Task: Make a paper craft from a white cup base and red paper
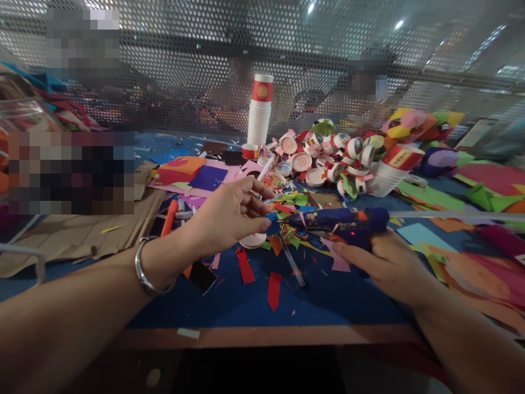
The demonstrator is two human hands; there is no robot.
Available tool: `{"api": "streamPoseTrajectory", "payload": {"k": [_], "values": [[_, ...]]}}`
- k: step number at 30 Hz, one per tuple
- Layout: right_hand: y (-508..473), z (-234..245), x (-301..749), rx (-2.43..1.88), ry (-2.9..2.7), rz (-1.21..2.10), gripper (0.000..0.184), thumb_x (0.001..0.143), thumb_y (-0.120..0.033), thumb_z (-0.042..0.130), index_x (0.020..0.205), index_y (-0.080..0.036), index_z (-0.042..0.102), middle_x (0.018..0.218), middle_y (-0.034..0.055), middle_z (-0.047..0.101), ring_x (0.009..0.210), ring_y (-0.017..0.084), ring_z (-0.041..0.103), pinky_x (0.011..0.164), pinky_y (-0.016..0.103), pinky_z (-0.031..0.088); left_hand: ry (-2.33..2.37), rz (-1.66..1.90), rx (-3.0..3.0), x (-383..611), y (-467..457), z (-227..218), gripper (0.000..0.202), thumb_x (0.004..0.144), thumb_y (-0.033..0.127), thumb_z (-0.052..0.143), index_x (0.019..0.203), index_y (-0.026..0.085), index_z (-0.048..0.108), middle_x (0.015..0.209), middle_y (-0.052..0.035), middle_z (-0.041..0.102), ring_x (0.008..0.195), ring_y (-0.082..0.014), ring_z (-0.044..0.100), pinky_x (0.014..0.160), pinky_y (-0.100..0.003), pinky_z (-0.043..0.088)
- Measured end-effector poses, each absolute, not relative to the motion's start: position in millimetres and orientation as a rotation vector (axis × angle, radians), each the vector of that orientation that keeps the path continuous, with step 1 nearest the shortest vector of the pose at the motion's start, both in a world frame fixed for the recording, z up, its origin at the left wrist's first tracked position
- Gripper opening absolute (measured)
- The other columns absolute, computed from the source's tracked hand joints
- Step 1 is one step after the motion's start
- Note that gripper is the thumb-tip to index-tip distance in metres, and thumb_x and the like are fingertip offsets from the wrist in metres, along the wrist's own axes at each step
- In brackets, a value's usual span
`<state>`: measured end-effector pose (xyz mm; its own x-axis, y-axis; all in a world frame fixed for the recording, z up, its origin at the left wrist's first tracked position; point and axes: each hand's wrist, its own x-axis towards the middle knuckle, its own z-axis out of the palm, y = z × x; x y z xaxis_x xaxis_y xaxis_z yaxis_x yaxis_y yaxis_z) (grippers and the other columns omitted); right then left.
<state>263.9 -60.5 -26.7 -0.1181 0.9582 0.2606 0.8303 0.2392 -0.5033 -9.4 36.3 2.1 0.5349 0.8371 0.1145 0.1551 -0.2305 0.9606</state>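
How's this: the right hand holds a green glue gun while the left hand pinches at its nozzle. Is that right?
Not quite. The head view shows the glue gun is blue, not green. The rest holds: the right hand holds it while the left hand pinches at its nozzle.

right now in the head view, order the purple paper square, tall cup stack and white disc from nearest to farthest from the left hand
1. white disc, just under the left hand fingertips
2. purple paper square, just behind the hand
3. tall cup stack, far back, centre
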Motion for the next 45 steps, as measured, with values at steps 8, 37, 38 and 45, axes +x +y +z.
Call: {"api": "streamPoseTrajectory", "payload": {"k": [8,37,38,45], "values": [[-60.1,-29.4,265.2,-1.701,-1.98,0.362,0.038,0.099,-0.052,0.053,0.081,-0.024,0.073,0.086,0.0071,0.078,0.086,0.031,0.073,0.08,0.044,0.056,0.837,0.773,1.719,-10.7,36.6,2.1,0.038,0.068,0.009,0.077,0.103,0.018,0.064,0.084,-0.0018,0.07,0.082,-0.0169,0.069,0.067,-0.028,0.055],[-22.0,-29.1,326.6,-1.878,-1.386,0.658,0.051,0.089,-0.066,0.062,0.063,-0.023,0.06,0.057,0.004,0.058,0.046,0.015,0.053,0.04,0.027,0.035,0.874,0.966,1.353,-8.5,37.7,11.5,0.029,0.073,-0.001,0.076,0.093,0.016,0.064,0.079,-0.0009,0.066,0.074,-0.014,0.064,0.066,-0.032,0.057],[-21.9,-26.5,329.6,-1.993,-1.51,0.487,0.055,0.09,-0.069,0.058,0.06,-0.023,0.058,0.055,0.0045,0.058,0.045,0.016,0.054,0.042,0.029,0.036,0.873,0.975,1.359,-8.6,38.4,11.0,0.03,0.072,-0.001,0.077,0.092,0.016,0.064,0.079,-0.001,0.066,0.075,-0.0143,0.064,0.067,-0.032,0.056],[-40.4,5.0,289.7,-2.084,-1.729,-0.083,0.034,0.091,-0.055,0.063,0.088,-0.022,0.07,0.078,0.0094,0.072,0.072,0.025,0.064,0.067,0.037,0.043,0.863,1.075,1.38,-8.7,44.7,6.1,0.033,0.07,-0.005,0.075,0.094,0.016,0.064,0.083,-0.0015,0.067,0.077,-0.013,0.063,0.066,-0.03,0.054]]}}
